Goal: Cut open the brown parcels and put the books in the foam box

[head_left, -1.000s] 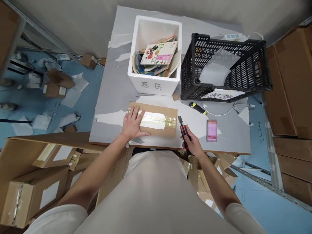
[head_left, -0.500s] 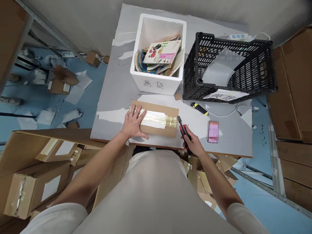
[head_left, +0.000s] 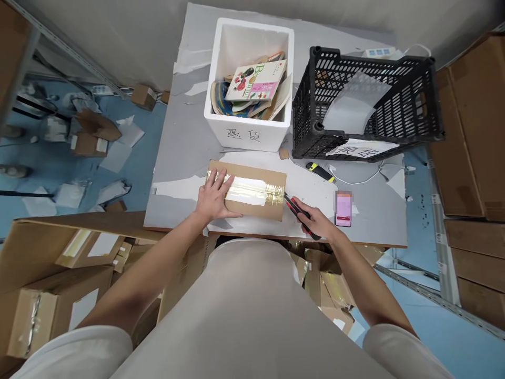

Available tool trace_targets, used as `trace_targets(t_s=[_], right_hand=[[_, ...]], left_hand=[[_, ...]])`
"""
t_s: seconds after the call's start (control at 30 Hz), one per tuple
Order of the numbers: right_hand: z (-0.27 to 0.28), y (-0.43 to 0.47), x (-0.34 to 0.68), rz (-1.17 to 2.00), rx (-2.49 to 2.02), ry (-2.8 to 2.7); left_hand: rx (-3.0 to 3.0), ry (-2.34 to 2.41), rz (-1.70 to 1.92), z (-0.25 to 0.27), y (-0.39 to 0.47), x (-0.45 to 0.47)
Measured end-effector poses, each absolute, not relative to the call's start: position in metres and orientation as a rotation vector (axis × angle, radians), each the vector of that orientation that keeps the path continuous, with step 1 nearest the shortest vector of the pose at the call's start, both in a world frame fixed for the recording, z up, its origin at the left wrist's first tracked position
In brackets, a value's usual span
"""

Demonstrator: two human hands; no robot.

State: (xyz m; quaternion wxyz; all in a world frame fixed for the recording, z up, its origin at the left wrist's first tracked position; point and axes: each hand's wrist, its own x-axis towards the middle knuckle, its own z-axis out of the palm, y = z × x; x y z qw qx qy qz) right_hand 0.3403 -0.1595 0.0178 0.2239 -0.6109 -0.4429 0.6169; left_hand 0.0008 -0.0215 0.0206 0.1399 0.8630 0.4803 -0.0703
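Observation:
A taped cardboard box (head_left: 272, 211) with a white label lies near the front edge of the table (head_left: 169, 158). My left hand (head_left: 213, 199) presses on the box's left end with its fingers spread. In my right hand (head_left: 315, 220) is a black and red box cutter (head_left: 295, 208), gripped around the handle. The cutter's tip meets the right end of the box, at the tape. To the right lies a phone (head_left: 343, 208) with a pink screen. Behind it rests a yellow and black cutter (head_left: 320, 172).
A white foam box (head_left: 248, 132) full of books stands at the back. Beside it is a black plastic crate (head_left: 303, 139) with sheets in it. Cardboard boxes (head_left: 51, 310) fill a large carton at the lower left. More cartons (head_left: 473, 263) are stacked at the right.
My right hand has tilted the box cutter and brought its tip left to the box's right end. My left hand stays on the box. The view has shifted slightly.

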Motion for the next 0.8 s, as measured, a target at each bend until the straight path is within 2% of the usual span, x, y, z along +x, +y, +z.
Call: trace_targets(t_s=[0.13, 0.43, 0.63, 0.8], right_hand=[[0.018, -0.173, 0.336, 1.77, -1.668, -1.056], [0.019, -0.192, 0.31, 1.739, -1.669, -0.885], [0.017, -0.214, 0.291, 1.592, -1.686, -0.876], [0.015, -0.247, 0.278, 1.642, -1.725, -0.801]], left_hand=[[2.491, 1.363, -0.212, 0.021, -0.022, 0.002], [2.487, 1.329, -0.211, 0.023, -0.023, 0.002], [2.46, 1.365, -0.233, 0.025, -0.025, 0.005], [2.48, 1.338, -0.158, 0.021, -0.025, 0.003]])
